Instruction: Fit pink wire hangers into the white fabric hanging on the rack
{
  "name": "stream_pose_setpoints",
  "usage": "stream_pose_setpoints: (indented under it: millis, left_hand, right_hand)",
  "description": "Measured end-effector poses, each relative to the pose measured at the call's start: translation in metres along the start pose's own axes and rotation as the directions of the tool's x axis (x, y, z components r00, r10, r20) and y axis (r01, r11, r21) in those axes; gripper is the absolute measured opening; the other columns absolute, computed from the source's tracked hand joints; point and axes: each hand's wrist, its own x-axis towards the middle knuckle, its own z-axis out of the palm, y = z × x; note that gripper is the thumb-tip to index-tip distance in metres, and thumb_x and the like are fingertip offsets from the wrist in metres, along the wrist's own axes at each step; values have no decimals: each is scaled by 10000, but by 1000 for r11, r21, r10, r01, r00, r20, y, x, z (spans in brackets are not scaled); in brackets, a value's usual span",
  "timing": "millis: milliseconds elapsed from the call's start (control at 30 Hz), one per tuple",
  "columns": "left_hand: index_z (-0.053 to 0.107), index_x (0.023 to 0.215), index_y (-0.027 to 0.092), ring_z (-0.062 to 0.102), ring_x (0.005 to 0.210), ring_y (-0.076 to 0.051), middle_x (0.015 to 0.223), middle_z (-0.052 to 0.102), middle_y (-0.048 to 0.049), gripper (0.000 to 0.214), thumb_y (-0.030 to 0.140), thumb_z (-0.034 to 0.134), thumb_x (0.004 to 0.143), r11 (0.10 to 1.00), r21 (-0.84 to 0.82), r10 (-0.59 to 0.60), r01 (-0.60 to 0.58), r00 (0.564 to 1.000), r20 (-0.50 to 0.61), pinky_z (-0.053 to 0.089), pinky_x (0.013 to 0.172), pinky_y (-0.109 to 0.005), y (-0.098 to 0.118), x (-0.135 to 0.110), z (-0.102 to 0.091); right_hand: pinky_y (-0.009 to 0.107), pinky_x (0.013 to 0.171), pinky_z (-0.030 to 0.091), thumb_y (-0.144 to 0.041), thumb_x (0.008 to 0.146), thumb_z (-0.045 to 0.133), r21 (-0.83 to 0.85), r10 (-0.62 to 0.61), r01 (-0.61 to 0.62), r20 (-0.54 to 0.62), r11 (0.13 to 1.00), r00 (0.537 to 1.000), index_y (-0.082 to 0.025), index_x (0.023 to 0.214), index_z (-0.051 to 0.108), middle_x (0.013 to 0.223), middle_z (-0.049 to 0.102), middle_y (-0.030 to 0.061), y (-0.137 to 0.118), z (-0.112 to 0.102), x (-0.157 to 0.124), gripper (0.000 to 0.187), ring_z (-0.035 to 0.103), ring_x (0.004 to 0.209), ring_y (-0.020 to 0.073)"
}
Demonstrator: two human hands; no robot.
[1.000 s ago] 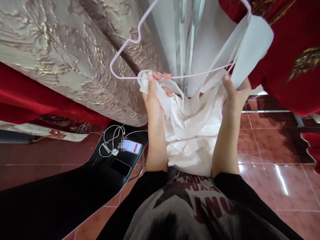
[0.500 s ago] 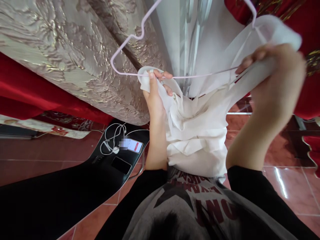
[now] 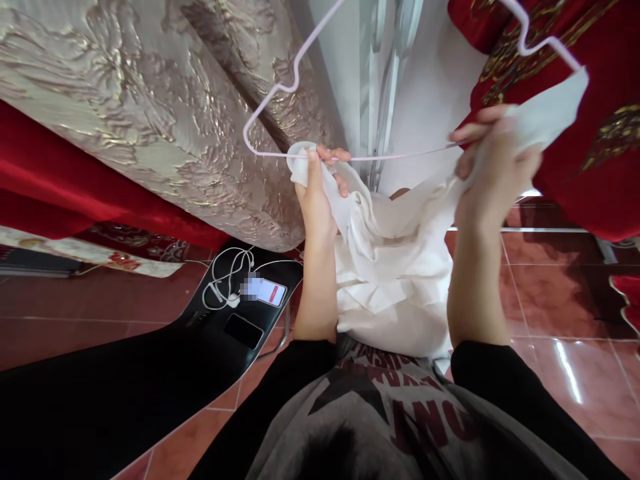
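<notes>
A white garment (image 3: 395,267) hangs bunched between my arms, its lower part against my shirt. My left hand (image 3: 320,190) is closed on a gathered edge of it, with fingers over the bottom bar of a pale pink hanger (image 3: 297,63). On the other side, my right hand (image 3: 493,163) grips the garment near the hanger's right end, fingers at the bar and slightly blurred. White cloth covers the hanger's right corner, while its left corner is bare. The top of the hanger lies outside the view.
Left of me a black chair (image 3: 150,360) holds a lit phone (image 3: 270,292), a dark phone (image 3: 243,331) and a white cable (image 3: 213,283). Embossed beige fabric (image 3: 150,120) hangs at the left, red gold-patterned fabric (image 3: 560,153) at the right. The floor is red tile (image 3: 560,293).
My right hand has moved left and inward with the cloth, which now lies tight over the hanger's right corner. The hanger has shifted slightly right; my left hand keeps its hold.
</notes>
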Motion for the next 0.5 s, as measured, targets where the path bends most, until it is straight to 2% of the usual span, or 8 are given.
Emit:
stream_pose_setpoints:
  millis: [67,100,133,200,300,367,433,500]
  left_hand:
    - [487,873,207,445,534,-107,888,655,-53,301,406,389,1076,1000,4,-7,7,1000,0,316,482,-261,1,-1,0]
    - [496,868,212,442,528,-110,902,659,-55,304,425,410,1068,1000,4,-5,5,1000,8,318,481,-265,2,-2,-1]
    - [506,861,216,451,529,-114,912,663,-55,306,439,434,1058,1000,2,-6,6,1000,23,321,478,-268,3,-3,-1]
    - [526,850,220,512,574,-130,919,665,-52,301,449,479,1039,1000,-16,-18,19,998,57,328,472,-268,2,-4,-2]
    - [541,837,225,590,685,-162,895,660,-51,306,467,505,1021,997,-78,1,5,998,67,314,452,-257,-4,-4,0]
    - [546,835,225,598,706,-170,888,656,-57,321,495,521,1007,995,-104,9,-4,999,42,299,449,-254,-9,-4,3]
    - [551,832,224,571,651,-161,895,656,-62,334,521,550,984,993,-118,-6,11,999,39,289,452,-259,-13,-4,5]
    - [554,825,227,507,556,-140,909,663,-63,357,556,566,963,993,-110,-29,35,998,54,281,449,-269,-15,-5,7]
  right_hand:
    - [251,452,150,-356,979,468,32,-23,21,76,999,997,-187,927,553,928,694,48,3,20,-14,196,290,453,29]
    - [251,454,149,-351,981,471,43,-34,31,72,999,997,-184,934,540,984,698,52,4,23,-14,187,283,453,22]
    - [246,453,148,-339,985,459,54,-45,44,10,998,999,-183,932,519,1010,694,50,4,23,-11,175,269,450,17]
    - [223,446,145,-293,996,401,85,-40,58,-202,995,979,-184,929,468,1000,680,34,5,12,3,145,242,445,10]
    - [183,430,145,-208,997,276,196,27,82,-498,977,867,-190,940,419,903,628,-3,3,-12,21,155,222,437,2]
    - [172,428,189,-155,978,215,257,60,109,-570,960,820,-184,932,426,769,549,-22,2,-24,22,217,245,424,5]
    - [171,426,206,-124,952,243,243,41,116,-557,963,830,-175,889,446,683,483,-30,2,-27,15,219,276,423,9]
    - [169,426,211,-144,942,335,144,3,60,-406,988,914,-173,899,486,751,543,-14,3,-21,2,159,302,448,6]
